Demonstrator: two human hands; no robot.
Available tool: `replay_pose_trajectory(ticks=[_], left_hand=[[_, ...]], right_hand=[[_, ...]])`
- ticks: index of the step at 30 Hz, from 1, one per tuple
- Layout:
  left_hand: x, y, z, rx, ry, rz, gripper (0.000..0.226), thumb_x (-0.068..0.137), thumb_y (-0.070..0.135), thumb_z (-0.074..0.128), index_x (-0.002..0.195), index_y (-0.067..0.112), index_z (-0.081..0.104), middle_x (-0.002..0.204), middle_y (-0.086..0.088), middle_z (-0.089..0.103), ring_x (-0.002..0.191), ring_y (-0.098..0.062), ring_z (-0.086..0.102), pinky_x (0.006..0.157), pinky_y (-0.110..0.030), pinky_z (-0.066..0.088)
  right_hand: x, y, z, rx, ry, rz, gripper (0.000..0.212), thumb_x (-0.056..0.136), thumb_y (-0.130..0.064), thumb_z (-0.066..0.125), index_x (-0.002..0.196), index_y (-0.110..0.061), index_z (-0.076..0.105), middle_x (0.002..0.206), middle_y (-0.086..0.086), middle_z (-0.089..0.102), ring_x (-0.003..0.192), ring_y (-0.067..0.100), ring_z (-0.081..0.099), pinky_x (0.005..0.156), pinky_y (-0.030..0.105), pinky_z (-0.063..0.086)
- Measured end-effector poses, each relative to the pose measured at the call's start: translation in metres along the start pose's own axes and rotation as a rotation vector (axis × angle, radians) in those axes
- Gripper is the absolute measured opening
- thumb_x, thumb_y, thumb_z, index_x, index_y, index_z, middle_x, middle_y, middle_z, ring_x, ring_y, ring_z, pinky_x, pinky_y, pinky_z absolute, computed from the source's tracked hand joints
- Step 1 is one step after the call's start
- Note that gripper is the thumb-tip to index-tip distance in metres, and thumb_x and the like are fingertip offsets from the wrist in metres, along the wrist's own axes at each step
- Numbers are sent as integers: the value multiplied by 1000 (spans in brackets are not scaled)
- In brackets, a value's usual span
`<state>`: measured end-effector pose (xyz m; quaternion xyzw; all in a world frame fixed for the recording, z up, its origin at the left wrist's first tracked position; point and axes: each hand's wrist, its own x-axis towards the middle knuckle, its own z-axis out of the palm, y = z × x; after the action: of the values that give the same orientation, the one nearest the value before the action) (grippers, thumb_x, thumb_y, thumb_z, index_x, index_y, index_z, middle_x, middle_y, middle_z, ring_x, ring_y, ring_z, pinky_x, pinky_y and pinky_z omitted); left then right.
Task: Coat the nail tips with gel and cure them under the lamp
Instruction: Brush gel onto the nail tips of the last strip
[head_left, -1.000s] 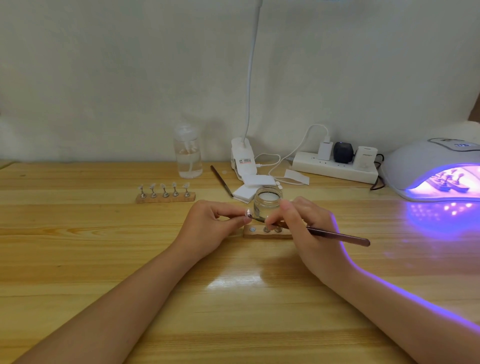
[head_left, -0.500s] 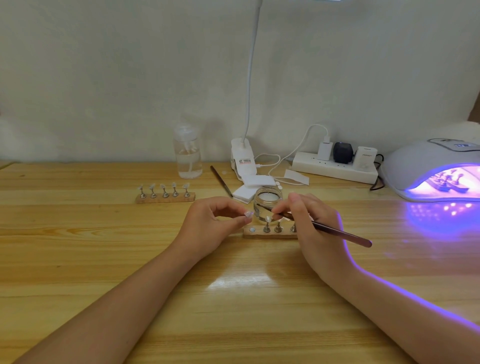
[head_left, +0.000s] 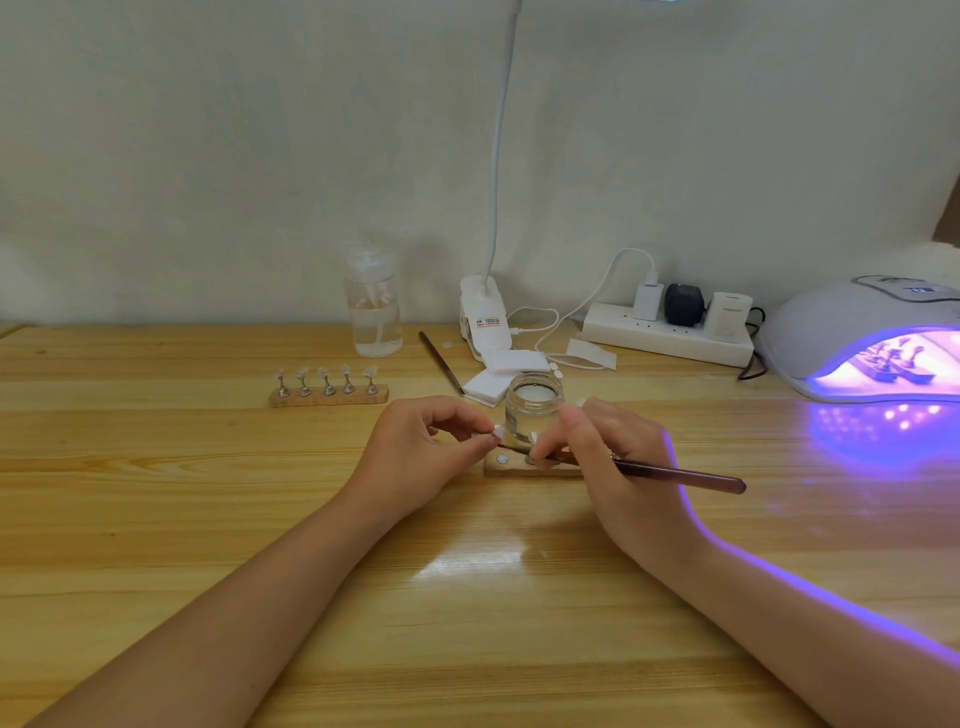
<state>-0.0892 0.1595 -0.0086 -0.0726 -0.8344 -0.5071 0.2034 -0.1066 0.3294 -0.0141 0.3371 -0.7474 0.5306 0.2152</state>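
My left hand (head_left: 421, 447) pinches a small nail tip (head_left: 497, 431) on its metal stand, lifted off the near wooden holder (head_left: 511, 466). My right hand (head_left: 608, 462) grips a dark brush (head_left: 680, 475); its bristle end points left and meets the nail tip. An open glass gel jar (head_left: 534, 405) stands right behind the hands. A second wooden holder (head_left: 328, 395) with several nail tips sits to the left. The white curing lamp (head_left: 852, 332) at far right glows purple, and another holder (head_left: 893, 371) lies inside it.
A clear pump bottle (head_left: 374, 312), a clip-on desk lamp (head_left: 483, 322), white pads (head_left: 498, 376), a spare brush (head_left: 441, 361) and a power strip (head_left: 667, 332) with plugs and cables line the back of the wooden table (head_left: 208, 519) by the wall.
My right hand brought the brush tip down from the jar rim and left to the nail tip. My left hand holds the tip in almost the same spot.
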Motion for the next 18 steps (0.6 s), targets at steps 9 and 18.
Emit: replay_pose_trajectory(ticks=[9,18], left_hand=[[0,0,-1,9,1,3,19,70,7,76,66,24,67,62,12,62,63,7,55,62,-4,41],[1,-2,1,5,-3,0,19,71,8,76,65,24,67,59,12,62,61,8,56,60,-3,40]], right_hand=[[3,0,3,-112,-15,25,35,91,-37,42,67,-27,65,60,-17,57,71,3,55,67,13,39],[3,-1,0,-54,20,94,32,89,-41,40,65,-34,60,76,-13,64,74,9,57,71,22,43]])
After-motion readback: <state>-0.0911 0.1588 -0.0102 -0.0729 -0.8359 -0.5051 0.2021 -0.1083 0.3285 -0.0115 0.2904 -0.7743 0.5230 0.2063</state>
